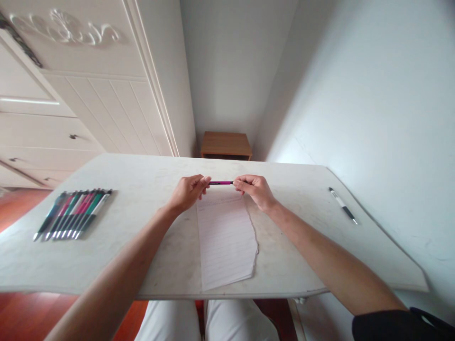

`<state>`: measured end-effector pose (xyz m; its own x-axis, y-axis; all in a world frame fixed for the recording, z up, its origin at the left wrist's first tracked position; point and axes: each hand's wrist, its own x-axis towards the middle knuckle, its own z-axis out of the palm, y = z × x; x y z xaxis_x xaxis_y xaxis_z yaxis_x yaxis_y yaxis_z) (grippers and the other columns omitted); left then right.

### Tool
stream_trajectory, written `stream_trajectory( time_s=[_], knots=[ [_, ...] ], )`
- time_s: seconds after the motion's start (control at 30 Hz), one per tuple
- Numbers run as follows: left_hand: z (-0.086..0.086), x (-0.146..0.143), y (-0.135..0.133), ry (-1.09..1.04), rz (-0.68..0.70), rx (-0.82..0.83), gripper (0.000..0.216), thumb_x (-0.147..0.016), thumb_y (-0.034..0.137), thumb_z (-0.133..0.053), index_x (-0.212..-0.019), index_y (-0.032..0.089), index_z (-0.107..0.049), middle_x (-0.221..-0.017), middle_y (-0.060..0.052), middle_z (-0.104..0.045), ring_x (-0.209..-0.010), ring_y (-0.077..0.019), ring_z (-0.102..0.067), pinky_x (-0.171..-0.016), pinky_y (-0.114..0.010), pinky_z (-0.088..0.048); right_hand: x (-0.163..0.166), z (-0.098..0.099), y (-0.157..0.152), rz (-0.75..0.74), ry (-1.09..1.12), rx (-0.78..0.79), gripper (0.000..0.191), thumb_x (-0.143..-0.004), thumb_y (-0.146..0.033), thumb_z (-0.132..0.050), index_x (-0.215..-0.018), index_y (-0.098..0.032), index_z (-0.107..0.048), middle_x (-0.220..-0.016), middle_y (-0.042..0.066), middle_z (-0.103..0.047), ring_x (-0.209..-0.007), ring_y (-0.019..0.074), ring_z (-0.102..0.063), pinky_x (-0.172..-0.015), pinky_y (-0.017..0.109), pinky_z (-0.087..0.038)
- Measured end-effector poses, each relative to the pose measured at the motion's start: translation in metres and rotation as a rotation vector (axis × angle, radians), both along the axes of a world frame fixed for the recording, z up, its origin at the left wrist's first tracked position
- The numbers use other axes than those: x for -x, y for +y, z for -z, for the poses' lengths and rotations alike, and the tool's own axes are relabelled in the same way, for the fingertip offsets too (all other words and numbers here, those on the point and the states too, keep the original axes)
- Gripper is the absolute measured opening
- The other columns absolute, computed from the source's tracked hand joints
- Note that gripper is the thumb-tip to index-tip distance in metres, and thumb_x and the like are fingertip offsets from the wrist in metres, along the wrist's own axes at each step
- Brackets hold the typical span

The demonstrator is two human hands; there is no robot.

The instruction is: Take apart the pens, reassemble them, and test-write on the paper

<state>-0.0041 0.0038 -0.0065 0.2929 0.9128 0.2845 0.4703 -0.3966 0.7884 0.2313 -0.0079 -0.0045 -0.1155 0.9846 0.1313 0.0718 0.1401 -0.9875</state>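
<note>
A magenta and black pen (221,183) is held level between my two hands, above the top end of a sheet of lined paper. My left hand (190,190) pinches its left end, and my right hand (256,190) grips the right end between thumb and fingers. Both tips of the pen are hidden in my fingers. Below it lies the lined paper (227,241), with a torn, ragged right edge and faint writing near the top.
Several colored pens (73,215) lie side by side at the left of the white table (152,265). One white and black pen (343,205) lies alone at the right, near the wall. A wooden box-like stand (226,143) is beyond the far edge; a white cabinet (106,109) stands at left.
</note>
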Motion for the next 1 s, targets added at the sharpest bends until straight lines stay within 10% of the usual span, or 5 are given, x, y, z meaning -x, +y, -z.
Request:
stream_trajectory(
  time_s=[0.37, 1.0],
  knots=[
    [0.003, -0.003, 0.001, -0.051, 0.022, 0.016, 0.036, -0.077, 0.047, -0.071, -0.096, 0.017, -0.064, -0.074, 0.0, -0.065, -0.051, -0.0105, -0.055, -0.048, -0.021, -0.043, 0.001, 0.001, 0.001, 0.005, 0.019, 0.019, 0.031, -0.066, -0.045, -0.078, -0.074, -0.016, -0.073, -0.063, 0.002, -0.065, -0.057, 0.0125, -0.053, -0.057, 0.028, -0.045],
    [0.002, 0.006, 0.01, 0.007, -0.06, 0.044, 0.023, -0.081, 0.038, -0.06, -0.087, 0.017, -0.066, -0.051, 0.004, -0.057, -0.046, -0.0127, -0.057, -0.05, -0.023, -0.042, -0.016, -0.004, 0.011, -0.019, 0.029, 0.09, 0.035, -0.058, -0.04, -0.084, -0.081, -0.017, -0.072, -0.07, 0.0, -0.064, -0.06, 0.0105, -0.052, -0.059, 0.027, -0.045]
  ],
)
